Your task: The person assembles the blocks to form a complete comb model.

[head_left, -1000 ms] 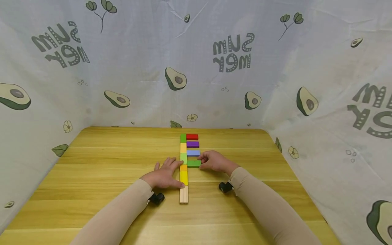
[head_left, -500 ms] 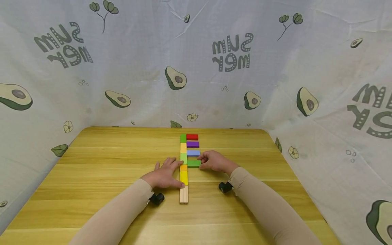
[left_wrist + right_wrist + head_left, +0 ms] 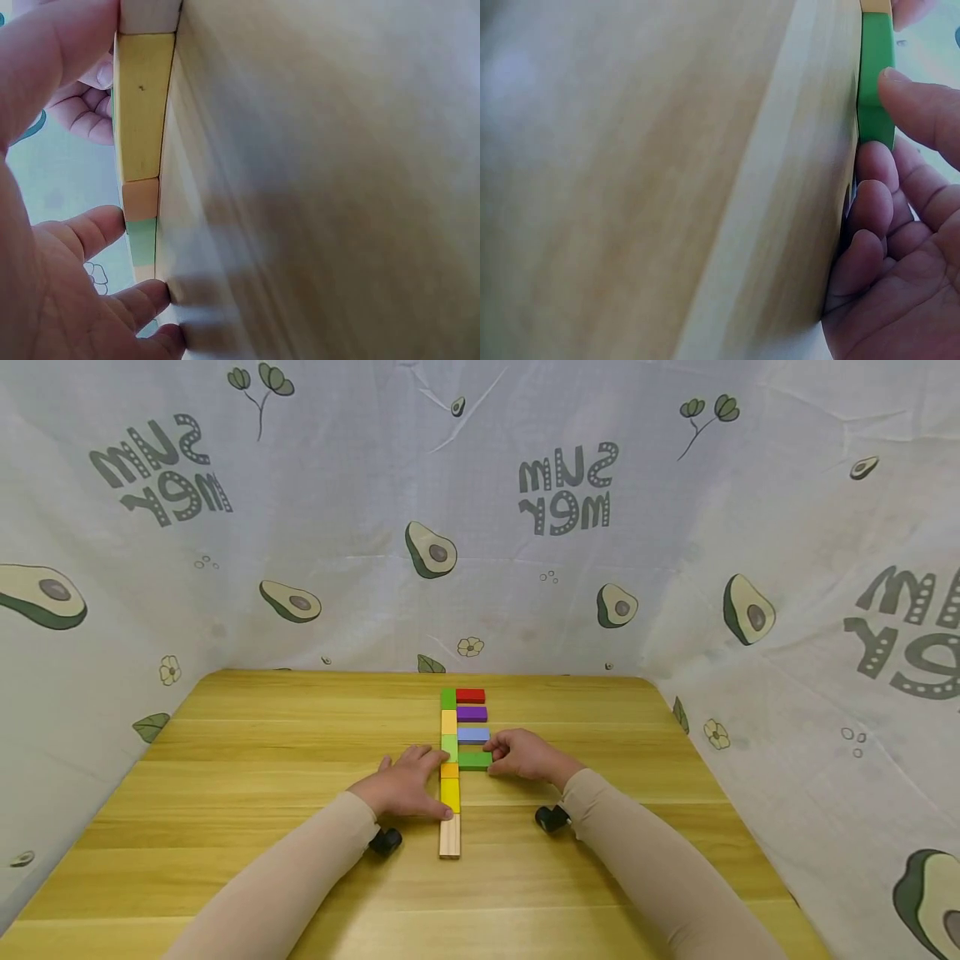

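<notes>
A straight column of blocks runs away from me, with a bare wood block [image 3: 449, 838] nearest, then a yellow block [image 3: 450, 795] and a small orange block [image 3: 449, 771]. My left hand [image 3: 405, 787] lies along its left side, fingers spread, thumb at the yellow block's near end and index finger on a light green block [image 3: 449, 747]. On the column's right, my right hand [image 3: 527, 755] pinches the outer end of a green block [image 3: 877, 67], its other fingers curled on the table. That green block sits flat, its inner end against the column.
Beyond the green block, a light blue block [image 3: 473, 736], a purple block [image 3: 472, 714] and a red block [image 3: 471, 696] stick out to the right. A pale yellow block [image 3: 448, 722] and another green block [image 3: 448, 698] form the column's far end. A printed cloth [image 3: 345, 527] stands behind the wooden table [image 3: 300, 718].
The left wrist and forearm have shifted very slightly. The blocks and the right hand stay in place.
</notes>
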Motion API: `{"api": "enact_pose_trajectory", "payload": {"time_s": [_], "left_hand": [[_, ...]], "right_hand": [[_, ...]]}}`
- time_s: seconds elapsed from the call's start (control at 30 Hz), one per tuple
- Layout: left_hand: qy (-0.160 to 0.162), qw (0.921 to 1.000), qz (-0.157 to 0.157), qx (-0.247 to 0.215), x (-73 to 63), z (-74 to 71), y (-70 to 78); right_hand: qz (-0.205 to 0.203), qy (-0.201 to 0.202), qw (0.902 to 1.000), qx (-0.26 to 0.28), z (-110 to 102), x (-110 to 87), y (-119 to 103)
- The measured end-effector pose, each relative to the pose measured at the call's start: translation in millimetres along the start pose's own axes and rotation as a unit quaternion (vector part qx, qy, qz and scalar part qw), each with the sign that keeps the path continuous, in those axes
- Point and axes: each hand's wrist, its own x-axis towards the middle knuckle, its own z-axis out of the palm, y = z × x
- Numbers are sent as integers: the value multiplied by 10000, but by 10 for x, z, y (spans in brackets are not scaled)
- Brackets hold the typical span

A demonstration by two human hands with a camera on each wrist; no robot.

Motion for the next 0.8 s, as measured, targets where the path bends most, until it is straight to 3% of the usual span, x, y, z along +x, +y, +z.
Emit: {"api": "enact_pose_trajectory", "payload": {"time_s": [0.57,0.8], "left_hand": [[94,9999,-36,17,21,-38,50],[248,9994,89,-238,28,-65,3]], "right_hand": [[-20,-8,10000,-67,10,4,3],[-40,11,10000,63,-8,-4,20]]}}
